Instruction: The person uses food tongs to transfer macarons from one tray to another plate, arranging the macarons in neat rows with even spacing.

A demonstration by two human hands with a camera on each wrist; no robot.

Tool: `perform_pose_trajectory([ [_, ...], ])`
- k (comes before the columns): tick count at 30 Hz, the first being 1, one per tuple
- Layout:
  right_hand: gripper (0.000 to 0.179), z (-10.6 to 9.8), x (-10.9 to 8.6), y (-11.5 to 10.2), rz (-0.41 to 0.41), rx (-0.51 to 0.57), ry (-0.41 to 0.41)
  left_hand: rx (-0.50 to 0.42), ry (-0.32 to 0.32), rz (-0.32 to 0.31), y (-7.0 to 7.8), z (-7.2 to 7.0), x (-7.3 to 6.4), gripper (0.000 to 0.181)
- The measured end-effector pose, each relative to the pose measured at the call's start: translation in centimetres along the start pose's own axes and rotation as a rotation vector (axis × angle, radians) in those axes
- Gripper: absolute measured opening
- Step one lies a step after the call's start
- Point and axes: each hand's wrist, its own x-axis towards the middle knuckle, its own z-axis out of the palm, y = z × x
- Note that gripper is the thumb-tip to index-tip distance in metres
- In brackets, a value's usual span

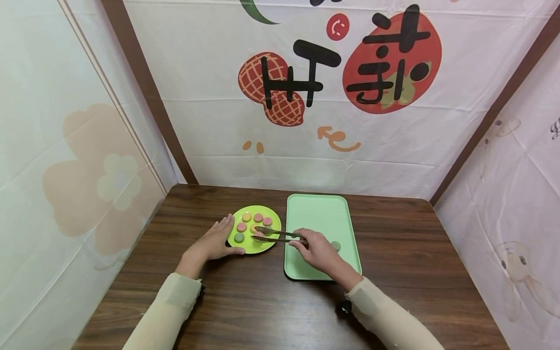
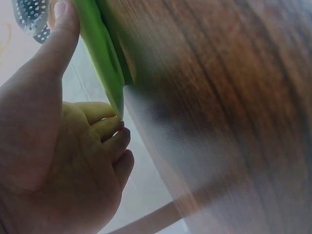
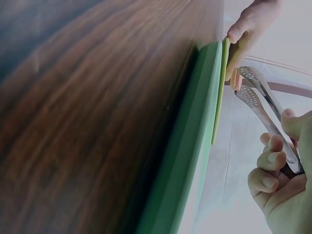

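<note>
Macarons in pink, yellow and green lie on a lime-green plate (image 1: 272,214). My left hand (image 1: 216,239) grips the plate's left side, thumb at the near rim and fingers spread along the far left rim. My right hand (image 1: 316,249) holds metal tongs (image 1: 280,232) with perforated tips, reaching left over the plate. The tong tips stand apart around a pink macaron (image 1: 259,235), beside a yellow one. In the right wrist view the tongs (image 3: 265,100) are held between the thumb and curled fingers.
A pale green rectangular tray (image 1: 317,209) lies right of the plate, with a green macaron (image 1: 336,245) on it, next to my right wrist. Both stand on a dark wooden table (image 1: 253,306). A printed cloth (image 1: 210,131) hangs behind the table's back edge.
</note>
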Motion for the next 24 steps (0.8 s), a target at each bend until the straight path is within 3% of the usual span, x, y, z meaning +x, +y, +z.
perform_pose_trajectory([
  [24, 0.034, 1.6, 1.1, -0.6, 0.022, -0.015, -0.04, -0.003, 0.0, -0.002, 0.0, 0.1, 0.0, 0.122],
])
